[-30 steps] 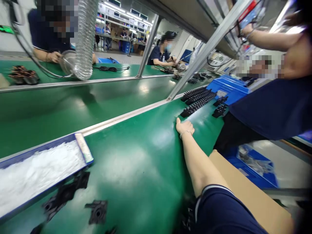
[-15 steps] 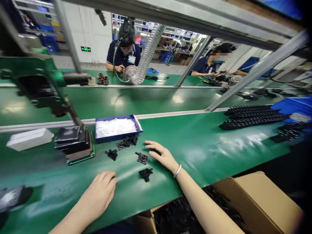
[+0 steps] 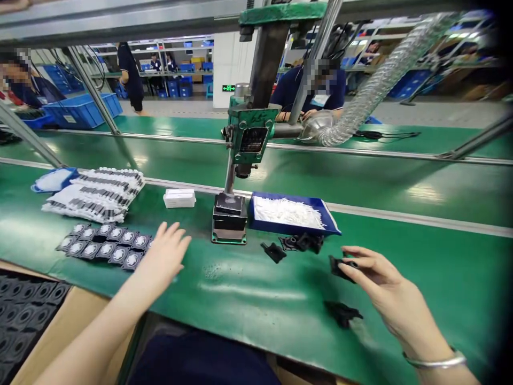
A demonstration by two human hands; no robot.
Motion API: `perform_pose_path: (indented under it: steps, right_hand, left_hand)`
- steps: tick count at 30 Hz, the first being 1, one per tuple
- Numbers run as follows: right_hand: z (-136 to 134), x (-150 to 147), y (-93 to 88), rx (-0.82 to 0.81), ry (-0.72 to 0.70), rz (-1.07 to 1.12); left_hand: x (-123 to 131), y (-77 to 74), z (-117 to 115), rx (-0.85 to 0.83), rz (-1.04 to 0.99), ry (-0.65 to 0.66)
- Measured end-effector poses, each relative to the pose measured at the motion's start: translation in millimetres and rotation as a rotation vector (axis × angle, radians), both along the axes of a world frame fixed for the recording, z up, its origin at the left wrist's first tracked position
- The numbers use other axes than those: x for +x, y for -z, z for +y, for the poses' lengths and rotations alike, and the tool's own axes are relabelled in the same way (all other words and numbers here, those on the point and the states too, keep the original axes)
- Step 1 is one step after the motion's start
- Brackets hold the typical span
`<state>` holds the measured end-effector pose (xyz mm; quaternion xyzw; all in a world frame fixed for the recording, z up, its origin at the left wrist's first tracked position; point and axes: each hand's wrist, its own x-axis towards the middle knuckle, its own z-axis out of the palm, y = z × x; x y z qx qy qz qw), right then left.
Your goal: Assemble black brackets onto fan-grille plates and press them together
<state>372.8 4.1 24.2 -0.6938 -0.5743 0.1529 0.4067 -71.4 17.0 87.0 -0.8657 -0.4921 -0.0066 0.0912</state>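
Note:
My right hand (image 3: 385, 289), wearing a silver bangle at the wrist, pinches a small black plastic fan frame (image 3: 339, 267) between thumb and fingers, just above the green bench. Below it lies another black fan frame (image 3: 343, 314), smeared by motion. My left hand (image 3: 167, 248) has its fingers spread and holds nothing. It hovers at the right end of a block of fans (image 3: 106, 248), black squares with white blades, and hides part of them. Several black frames (image 3: 302, 243) lie before a blue tray (image 3: 256, 222) of white sticks, one single frame (image 3: 274, 252) nearer me.
A green hand press (image 3: 252, 133) stands mid-bench on its black base (image 3: 229, 214). Left of it sit a white box (image 3: 179, 198) and a stack of white-and-black pieces (image 3: 98, 195). A carton (image 3: 76, 315) with black frames is lower left. Co-workers (image 3: 312, 88) sit across the bench.
The view has swung left. My right hand has picked up a black fan frame from the bench. My left hand has moved left to the fans, its fingers now spread.

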Motion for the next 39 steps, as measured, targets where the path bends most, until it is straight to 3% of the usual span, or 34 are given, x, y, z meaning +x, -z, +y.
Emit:
perform_pose_path:
  steps: [3, 5, 9, 12, 15, 18, 24, 29, 33, 39]
  right_hand:
    - [-3.9, -64.4, -14.0, -0.017, -0.375, 0.092]
    - [-5.9, -105.8, -8.0, -0.055, -0.554, 0.104]
    - [-10.4, -154.9, 21.6, -0.025, -0.663, 0.103]
    - [-13.6, -159.0, 34.0, 0.008, -0.666, 0.055]
    - [-15.2, -151.7, 33.1, -0.002, -0.696, 0.047]
    - [-14.8, -147.6, 30.4, -0.012, -0.699, 0.067]
    - [-8.1, -147.8, 29.5, 0.020, -0.675, 0.087]
    - [-10.2, -151.6, -4.0, 0.087, -0.561, 0.187]
    - [-21.9, -167.6, -28.4, 0.140, -0.759, 0.217]
    - [-26.6, -181.4, -20.0, 0.150, -0.828, 0.134]
  left_hand:
    - [-31.8, -3.2, 13.1, -0.105, 0.086, -0.003]
    - [-32.5, -1.4, 13.9, -0.173, 0.015, 0.030]
    - [-2.7, 15.6, 2.5, -0.320, -0.380, 0.076]
    - [27.5, 41.6, -10.7, -0.501, -0.721, 0.054]
    - [50.9, 68.0, -26.0, -0.667, -1.025, -0.012]
    - [62.7, 83.3, -38.7, -0.789, -1.201, -0.034]
    - [64.4, 87.6, -44.9, -0.808, -1.262, -0.024]
    - [63.8, 88.6, -45.1, -0.788, -1.254, -0.007]
    - [64.2, 88.1, -44.2, -0.738, -1.257, 0.025]
    - [63.7, 87.0, -42.5, -0.723, -1.236, 0.036]
